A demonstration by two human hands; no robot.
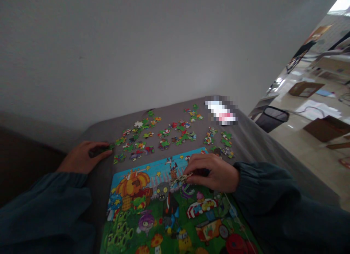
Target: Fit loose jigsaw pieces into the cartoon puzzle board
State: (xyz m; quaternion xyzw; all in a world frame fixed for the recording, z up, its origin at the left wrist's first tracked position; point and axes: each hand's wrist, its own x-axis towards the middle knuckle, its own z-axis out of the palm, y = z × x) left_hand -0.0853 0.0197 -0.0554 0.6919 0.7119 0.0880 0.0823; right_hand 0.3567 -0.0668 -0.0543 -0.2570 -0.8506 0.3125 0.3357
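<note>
In the head view, a colourful cartoon puzzle picture (147,224) lies flat in front of me, with a zombie, a pumpkin and plants on it. My right hand (212,172) is over its upper part, thumb and fingers pinched on a puzzle piece (182,178) with a pale edge. At the left of the cloth, my left hand (89,155) has thumb and index finger closed around a small green puzzle piece (109,147). Loose puzzle pieces (180,137), mostly green with red and yellow, are spread beyond the picture.
Grey cloth (171,117) covers the table, which meets a pale wall (153,53) at the back. A lit phone-like thing (220,111), pixelated, lies at the far right corner. On the floor to the right are cardboard boxes (325,128) and a dark bin-like object (270,119).
</note>
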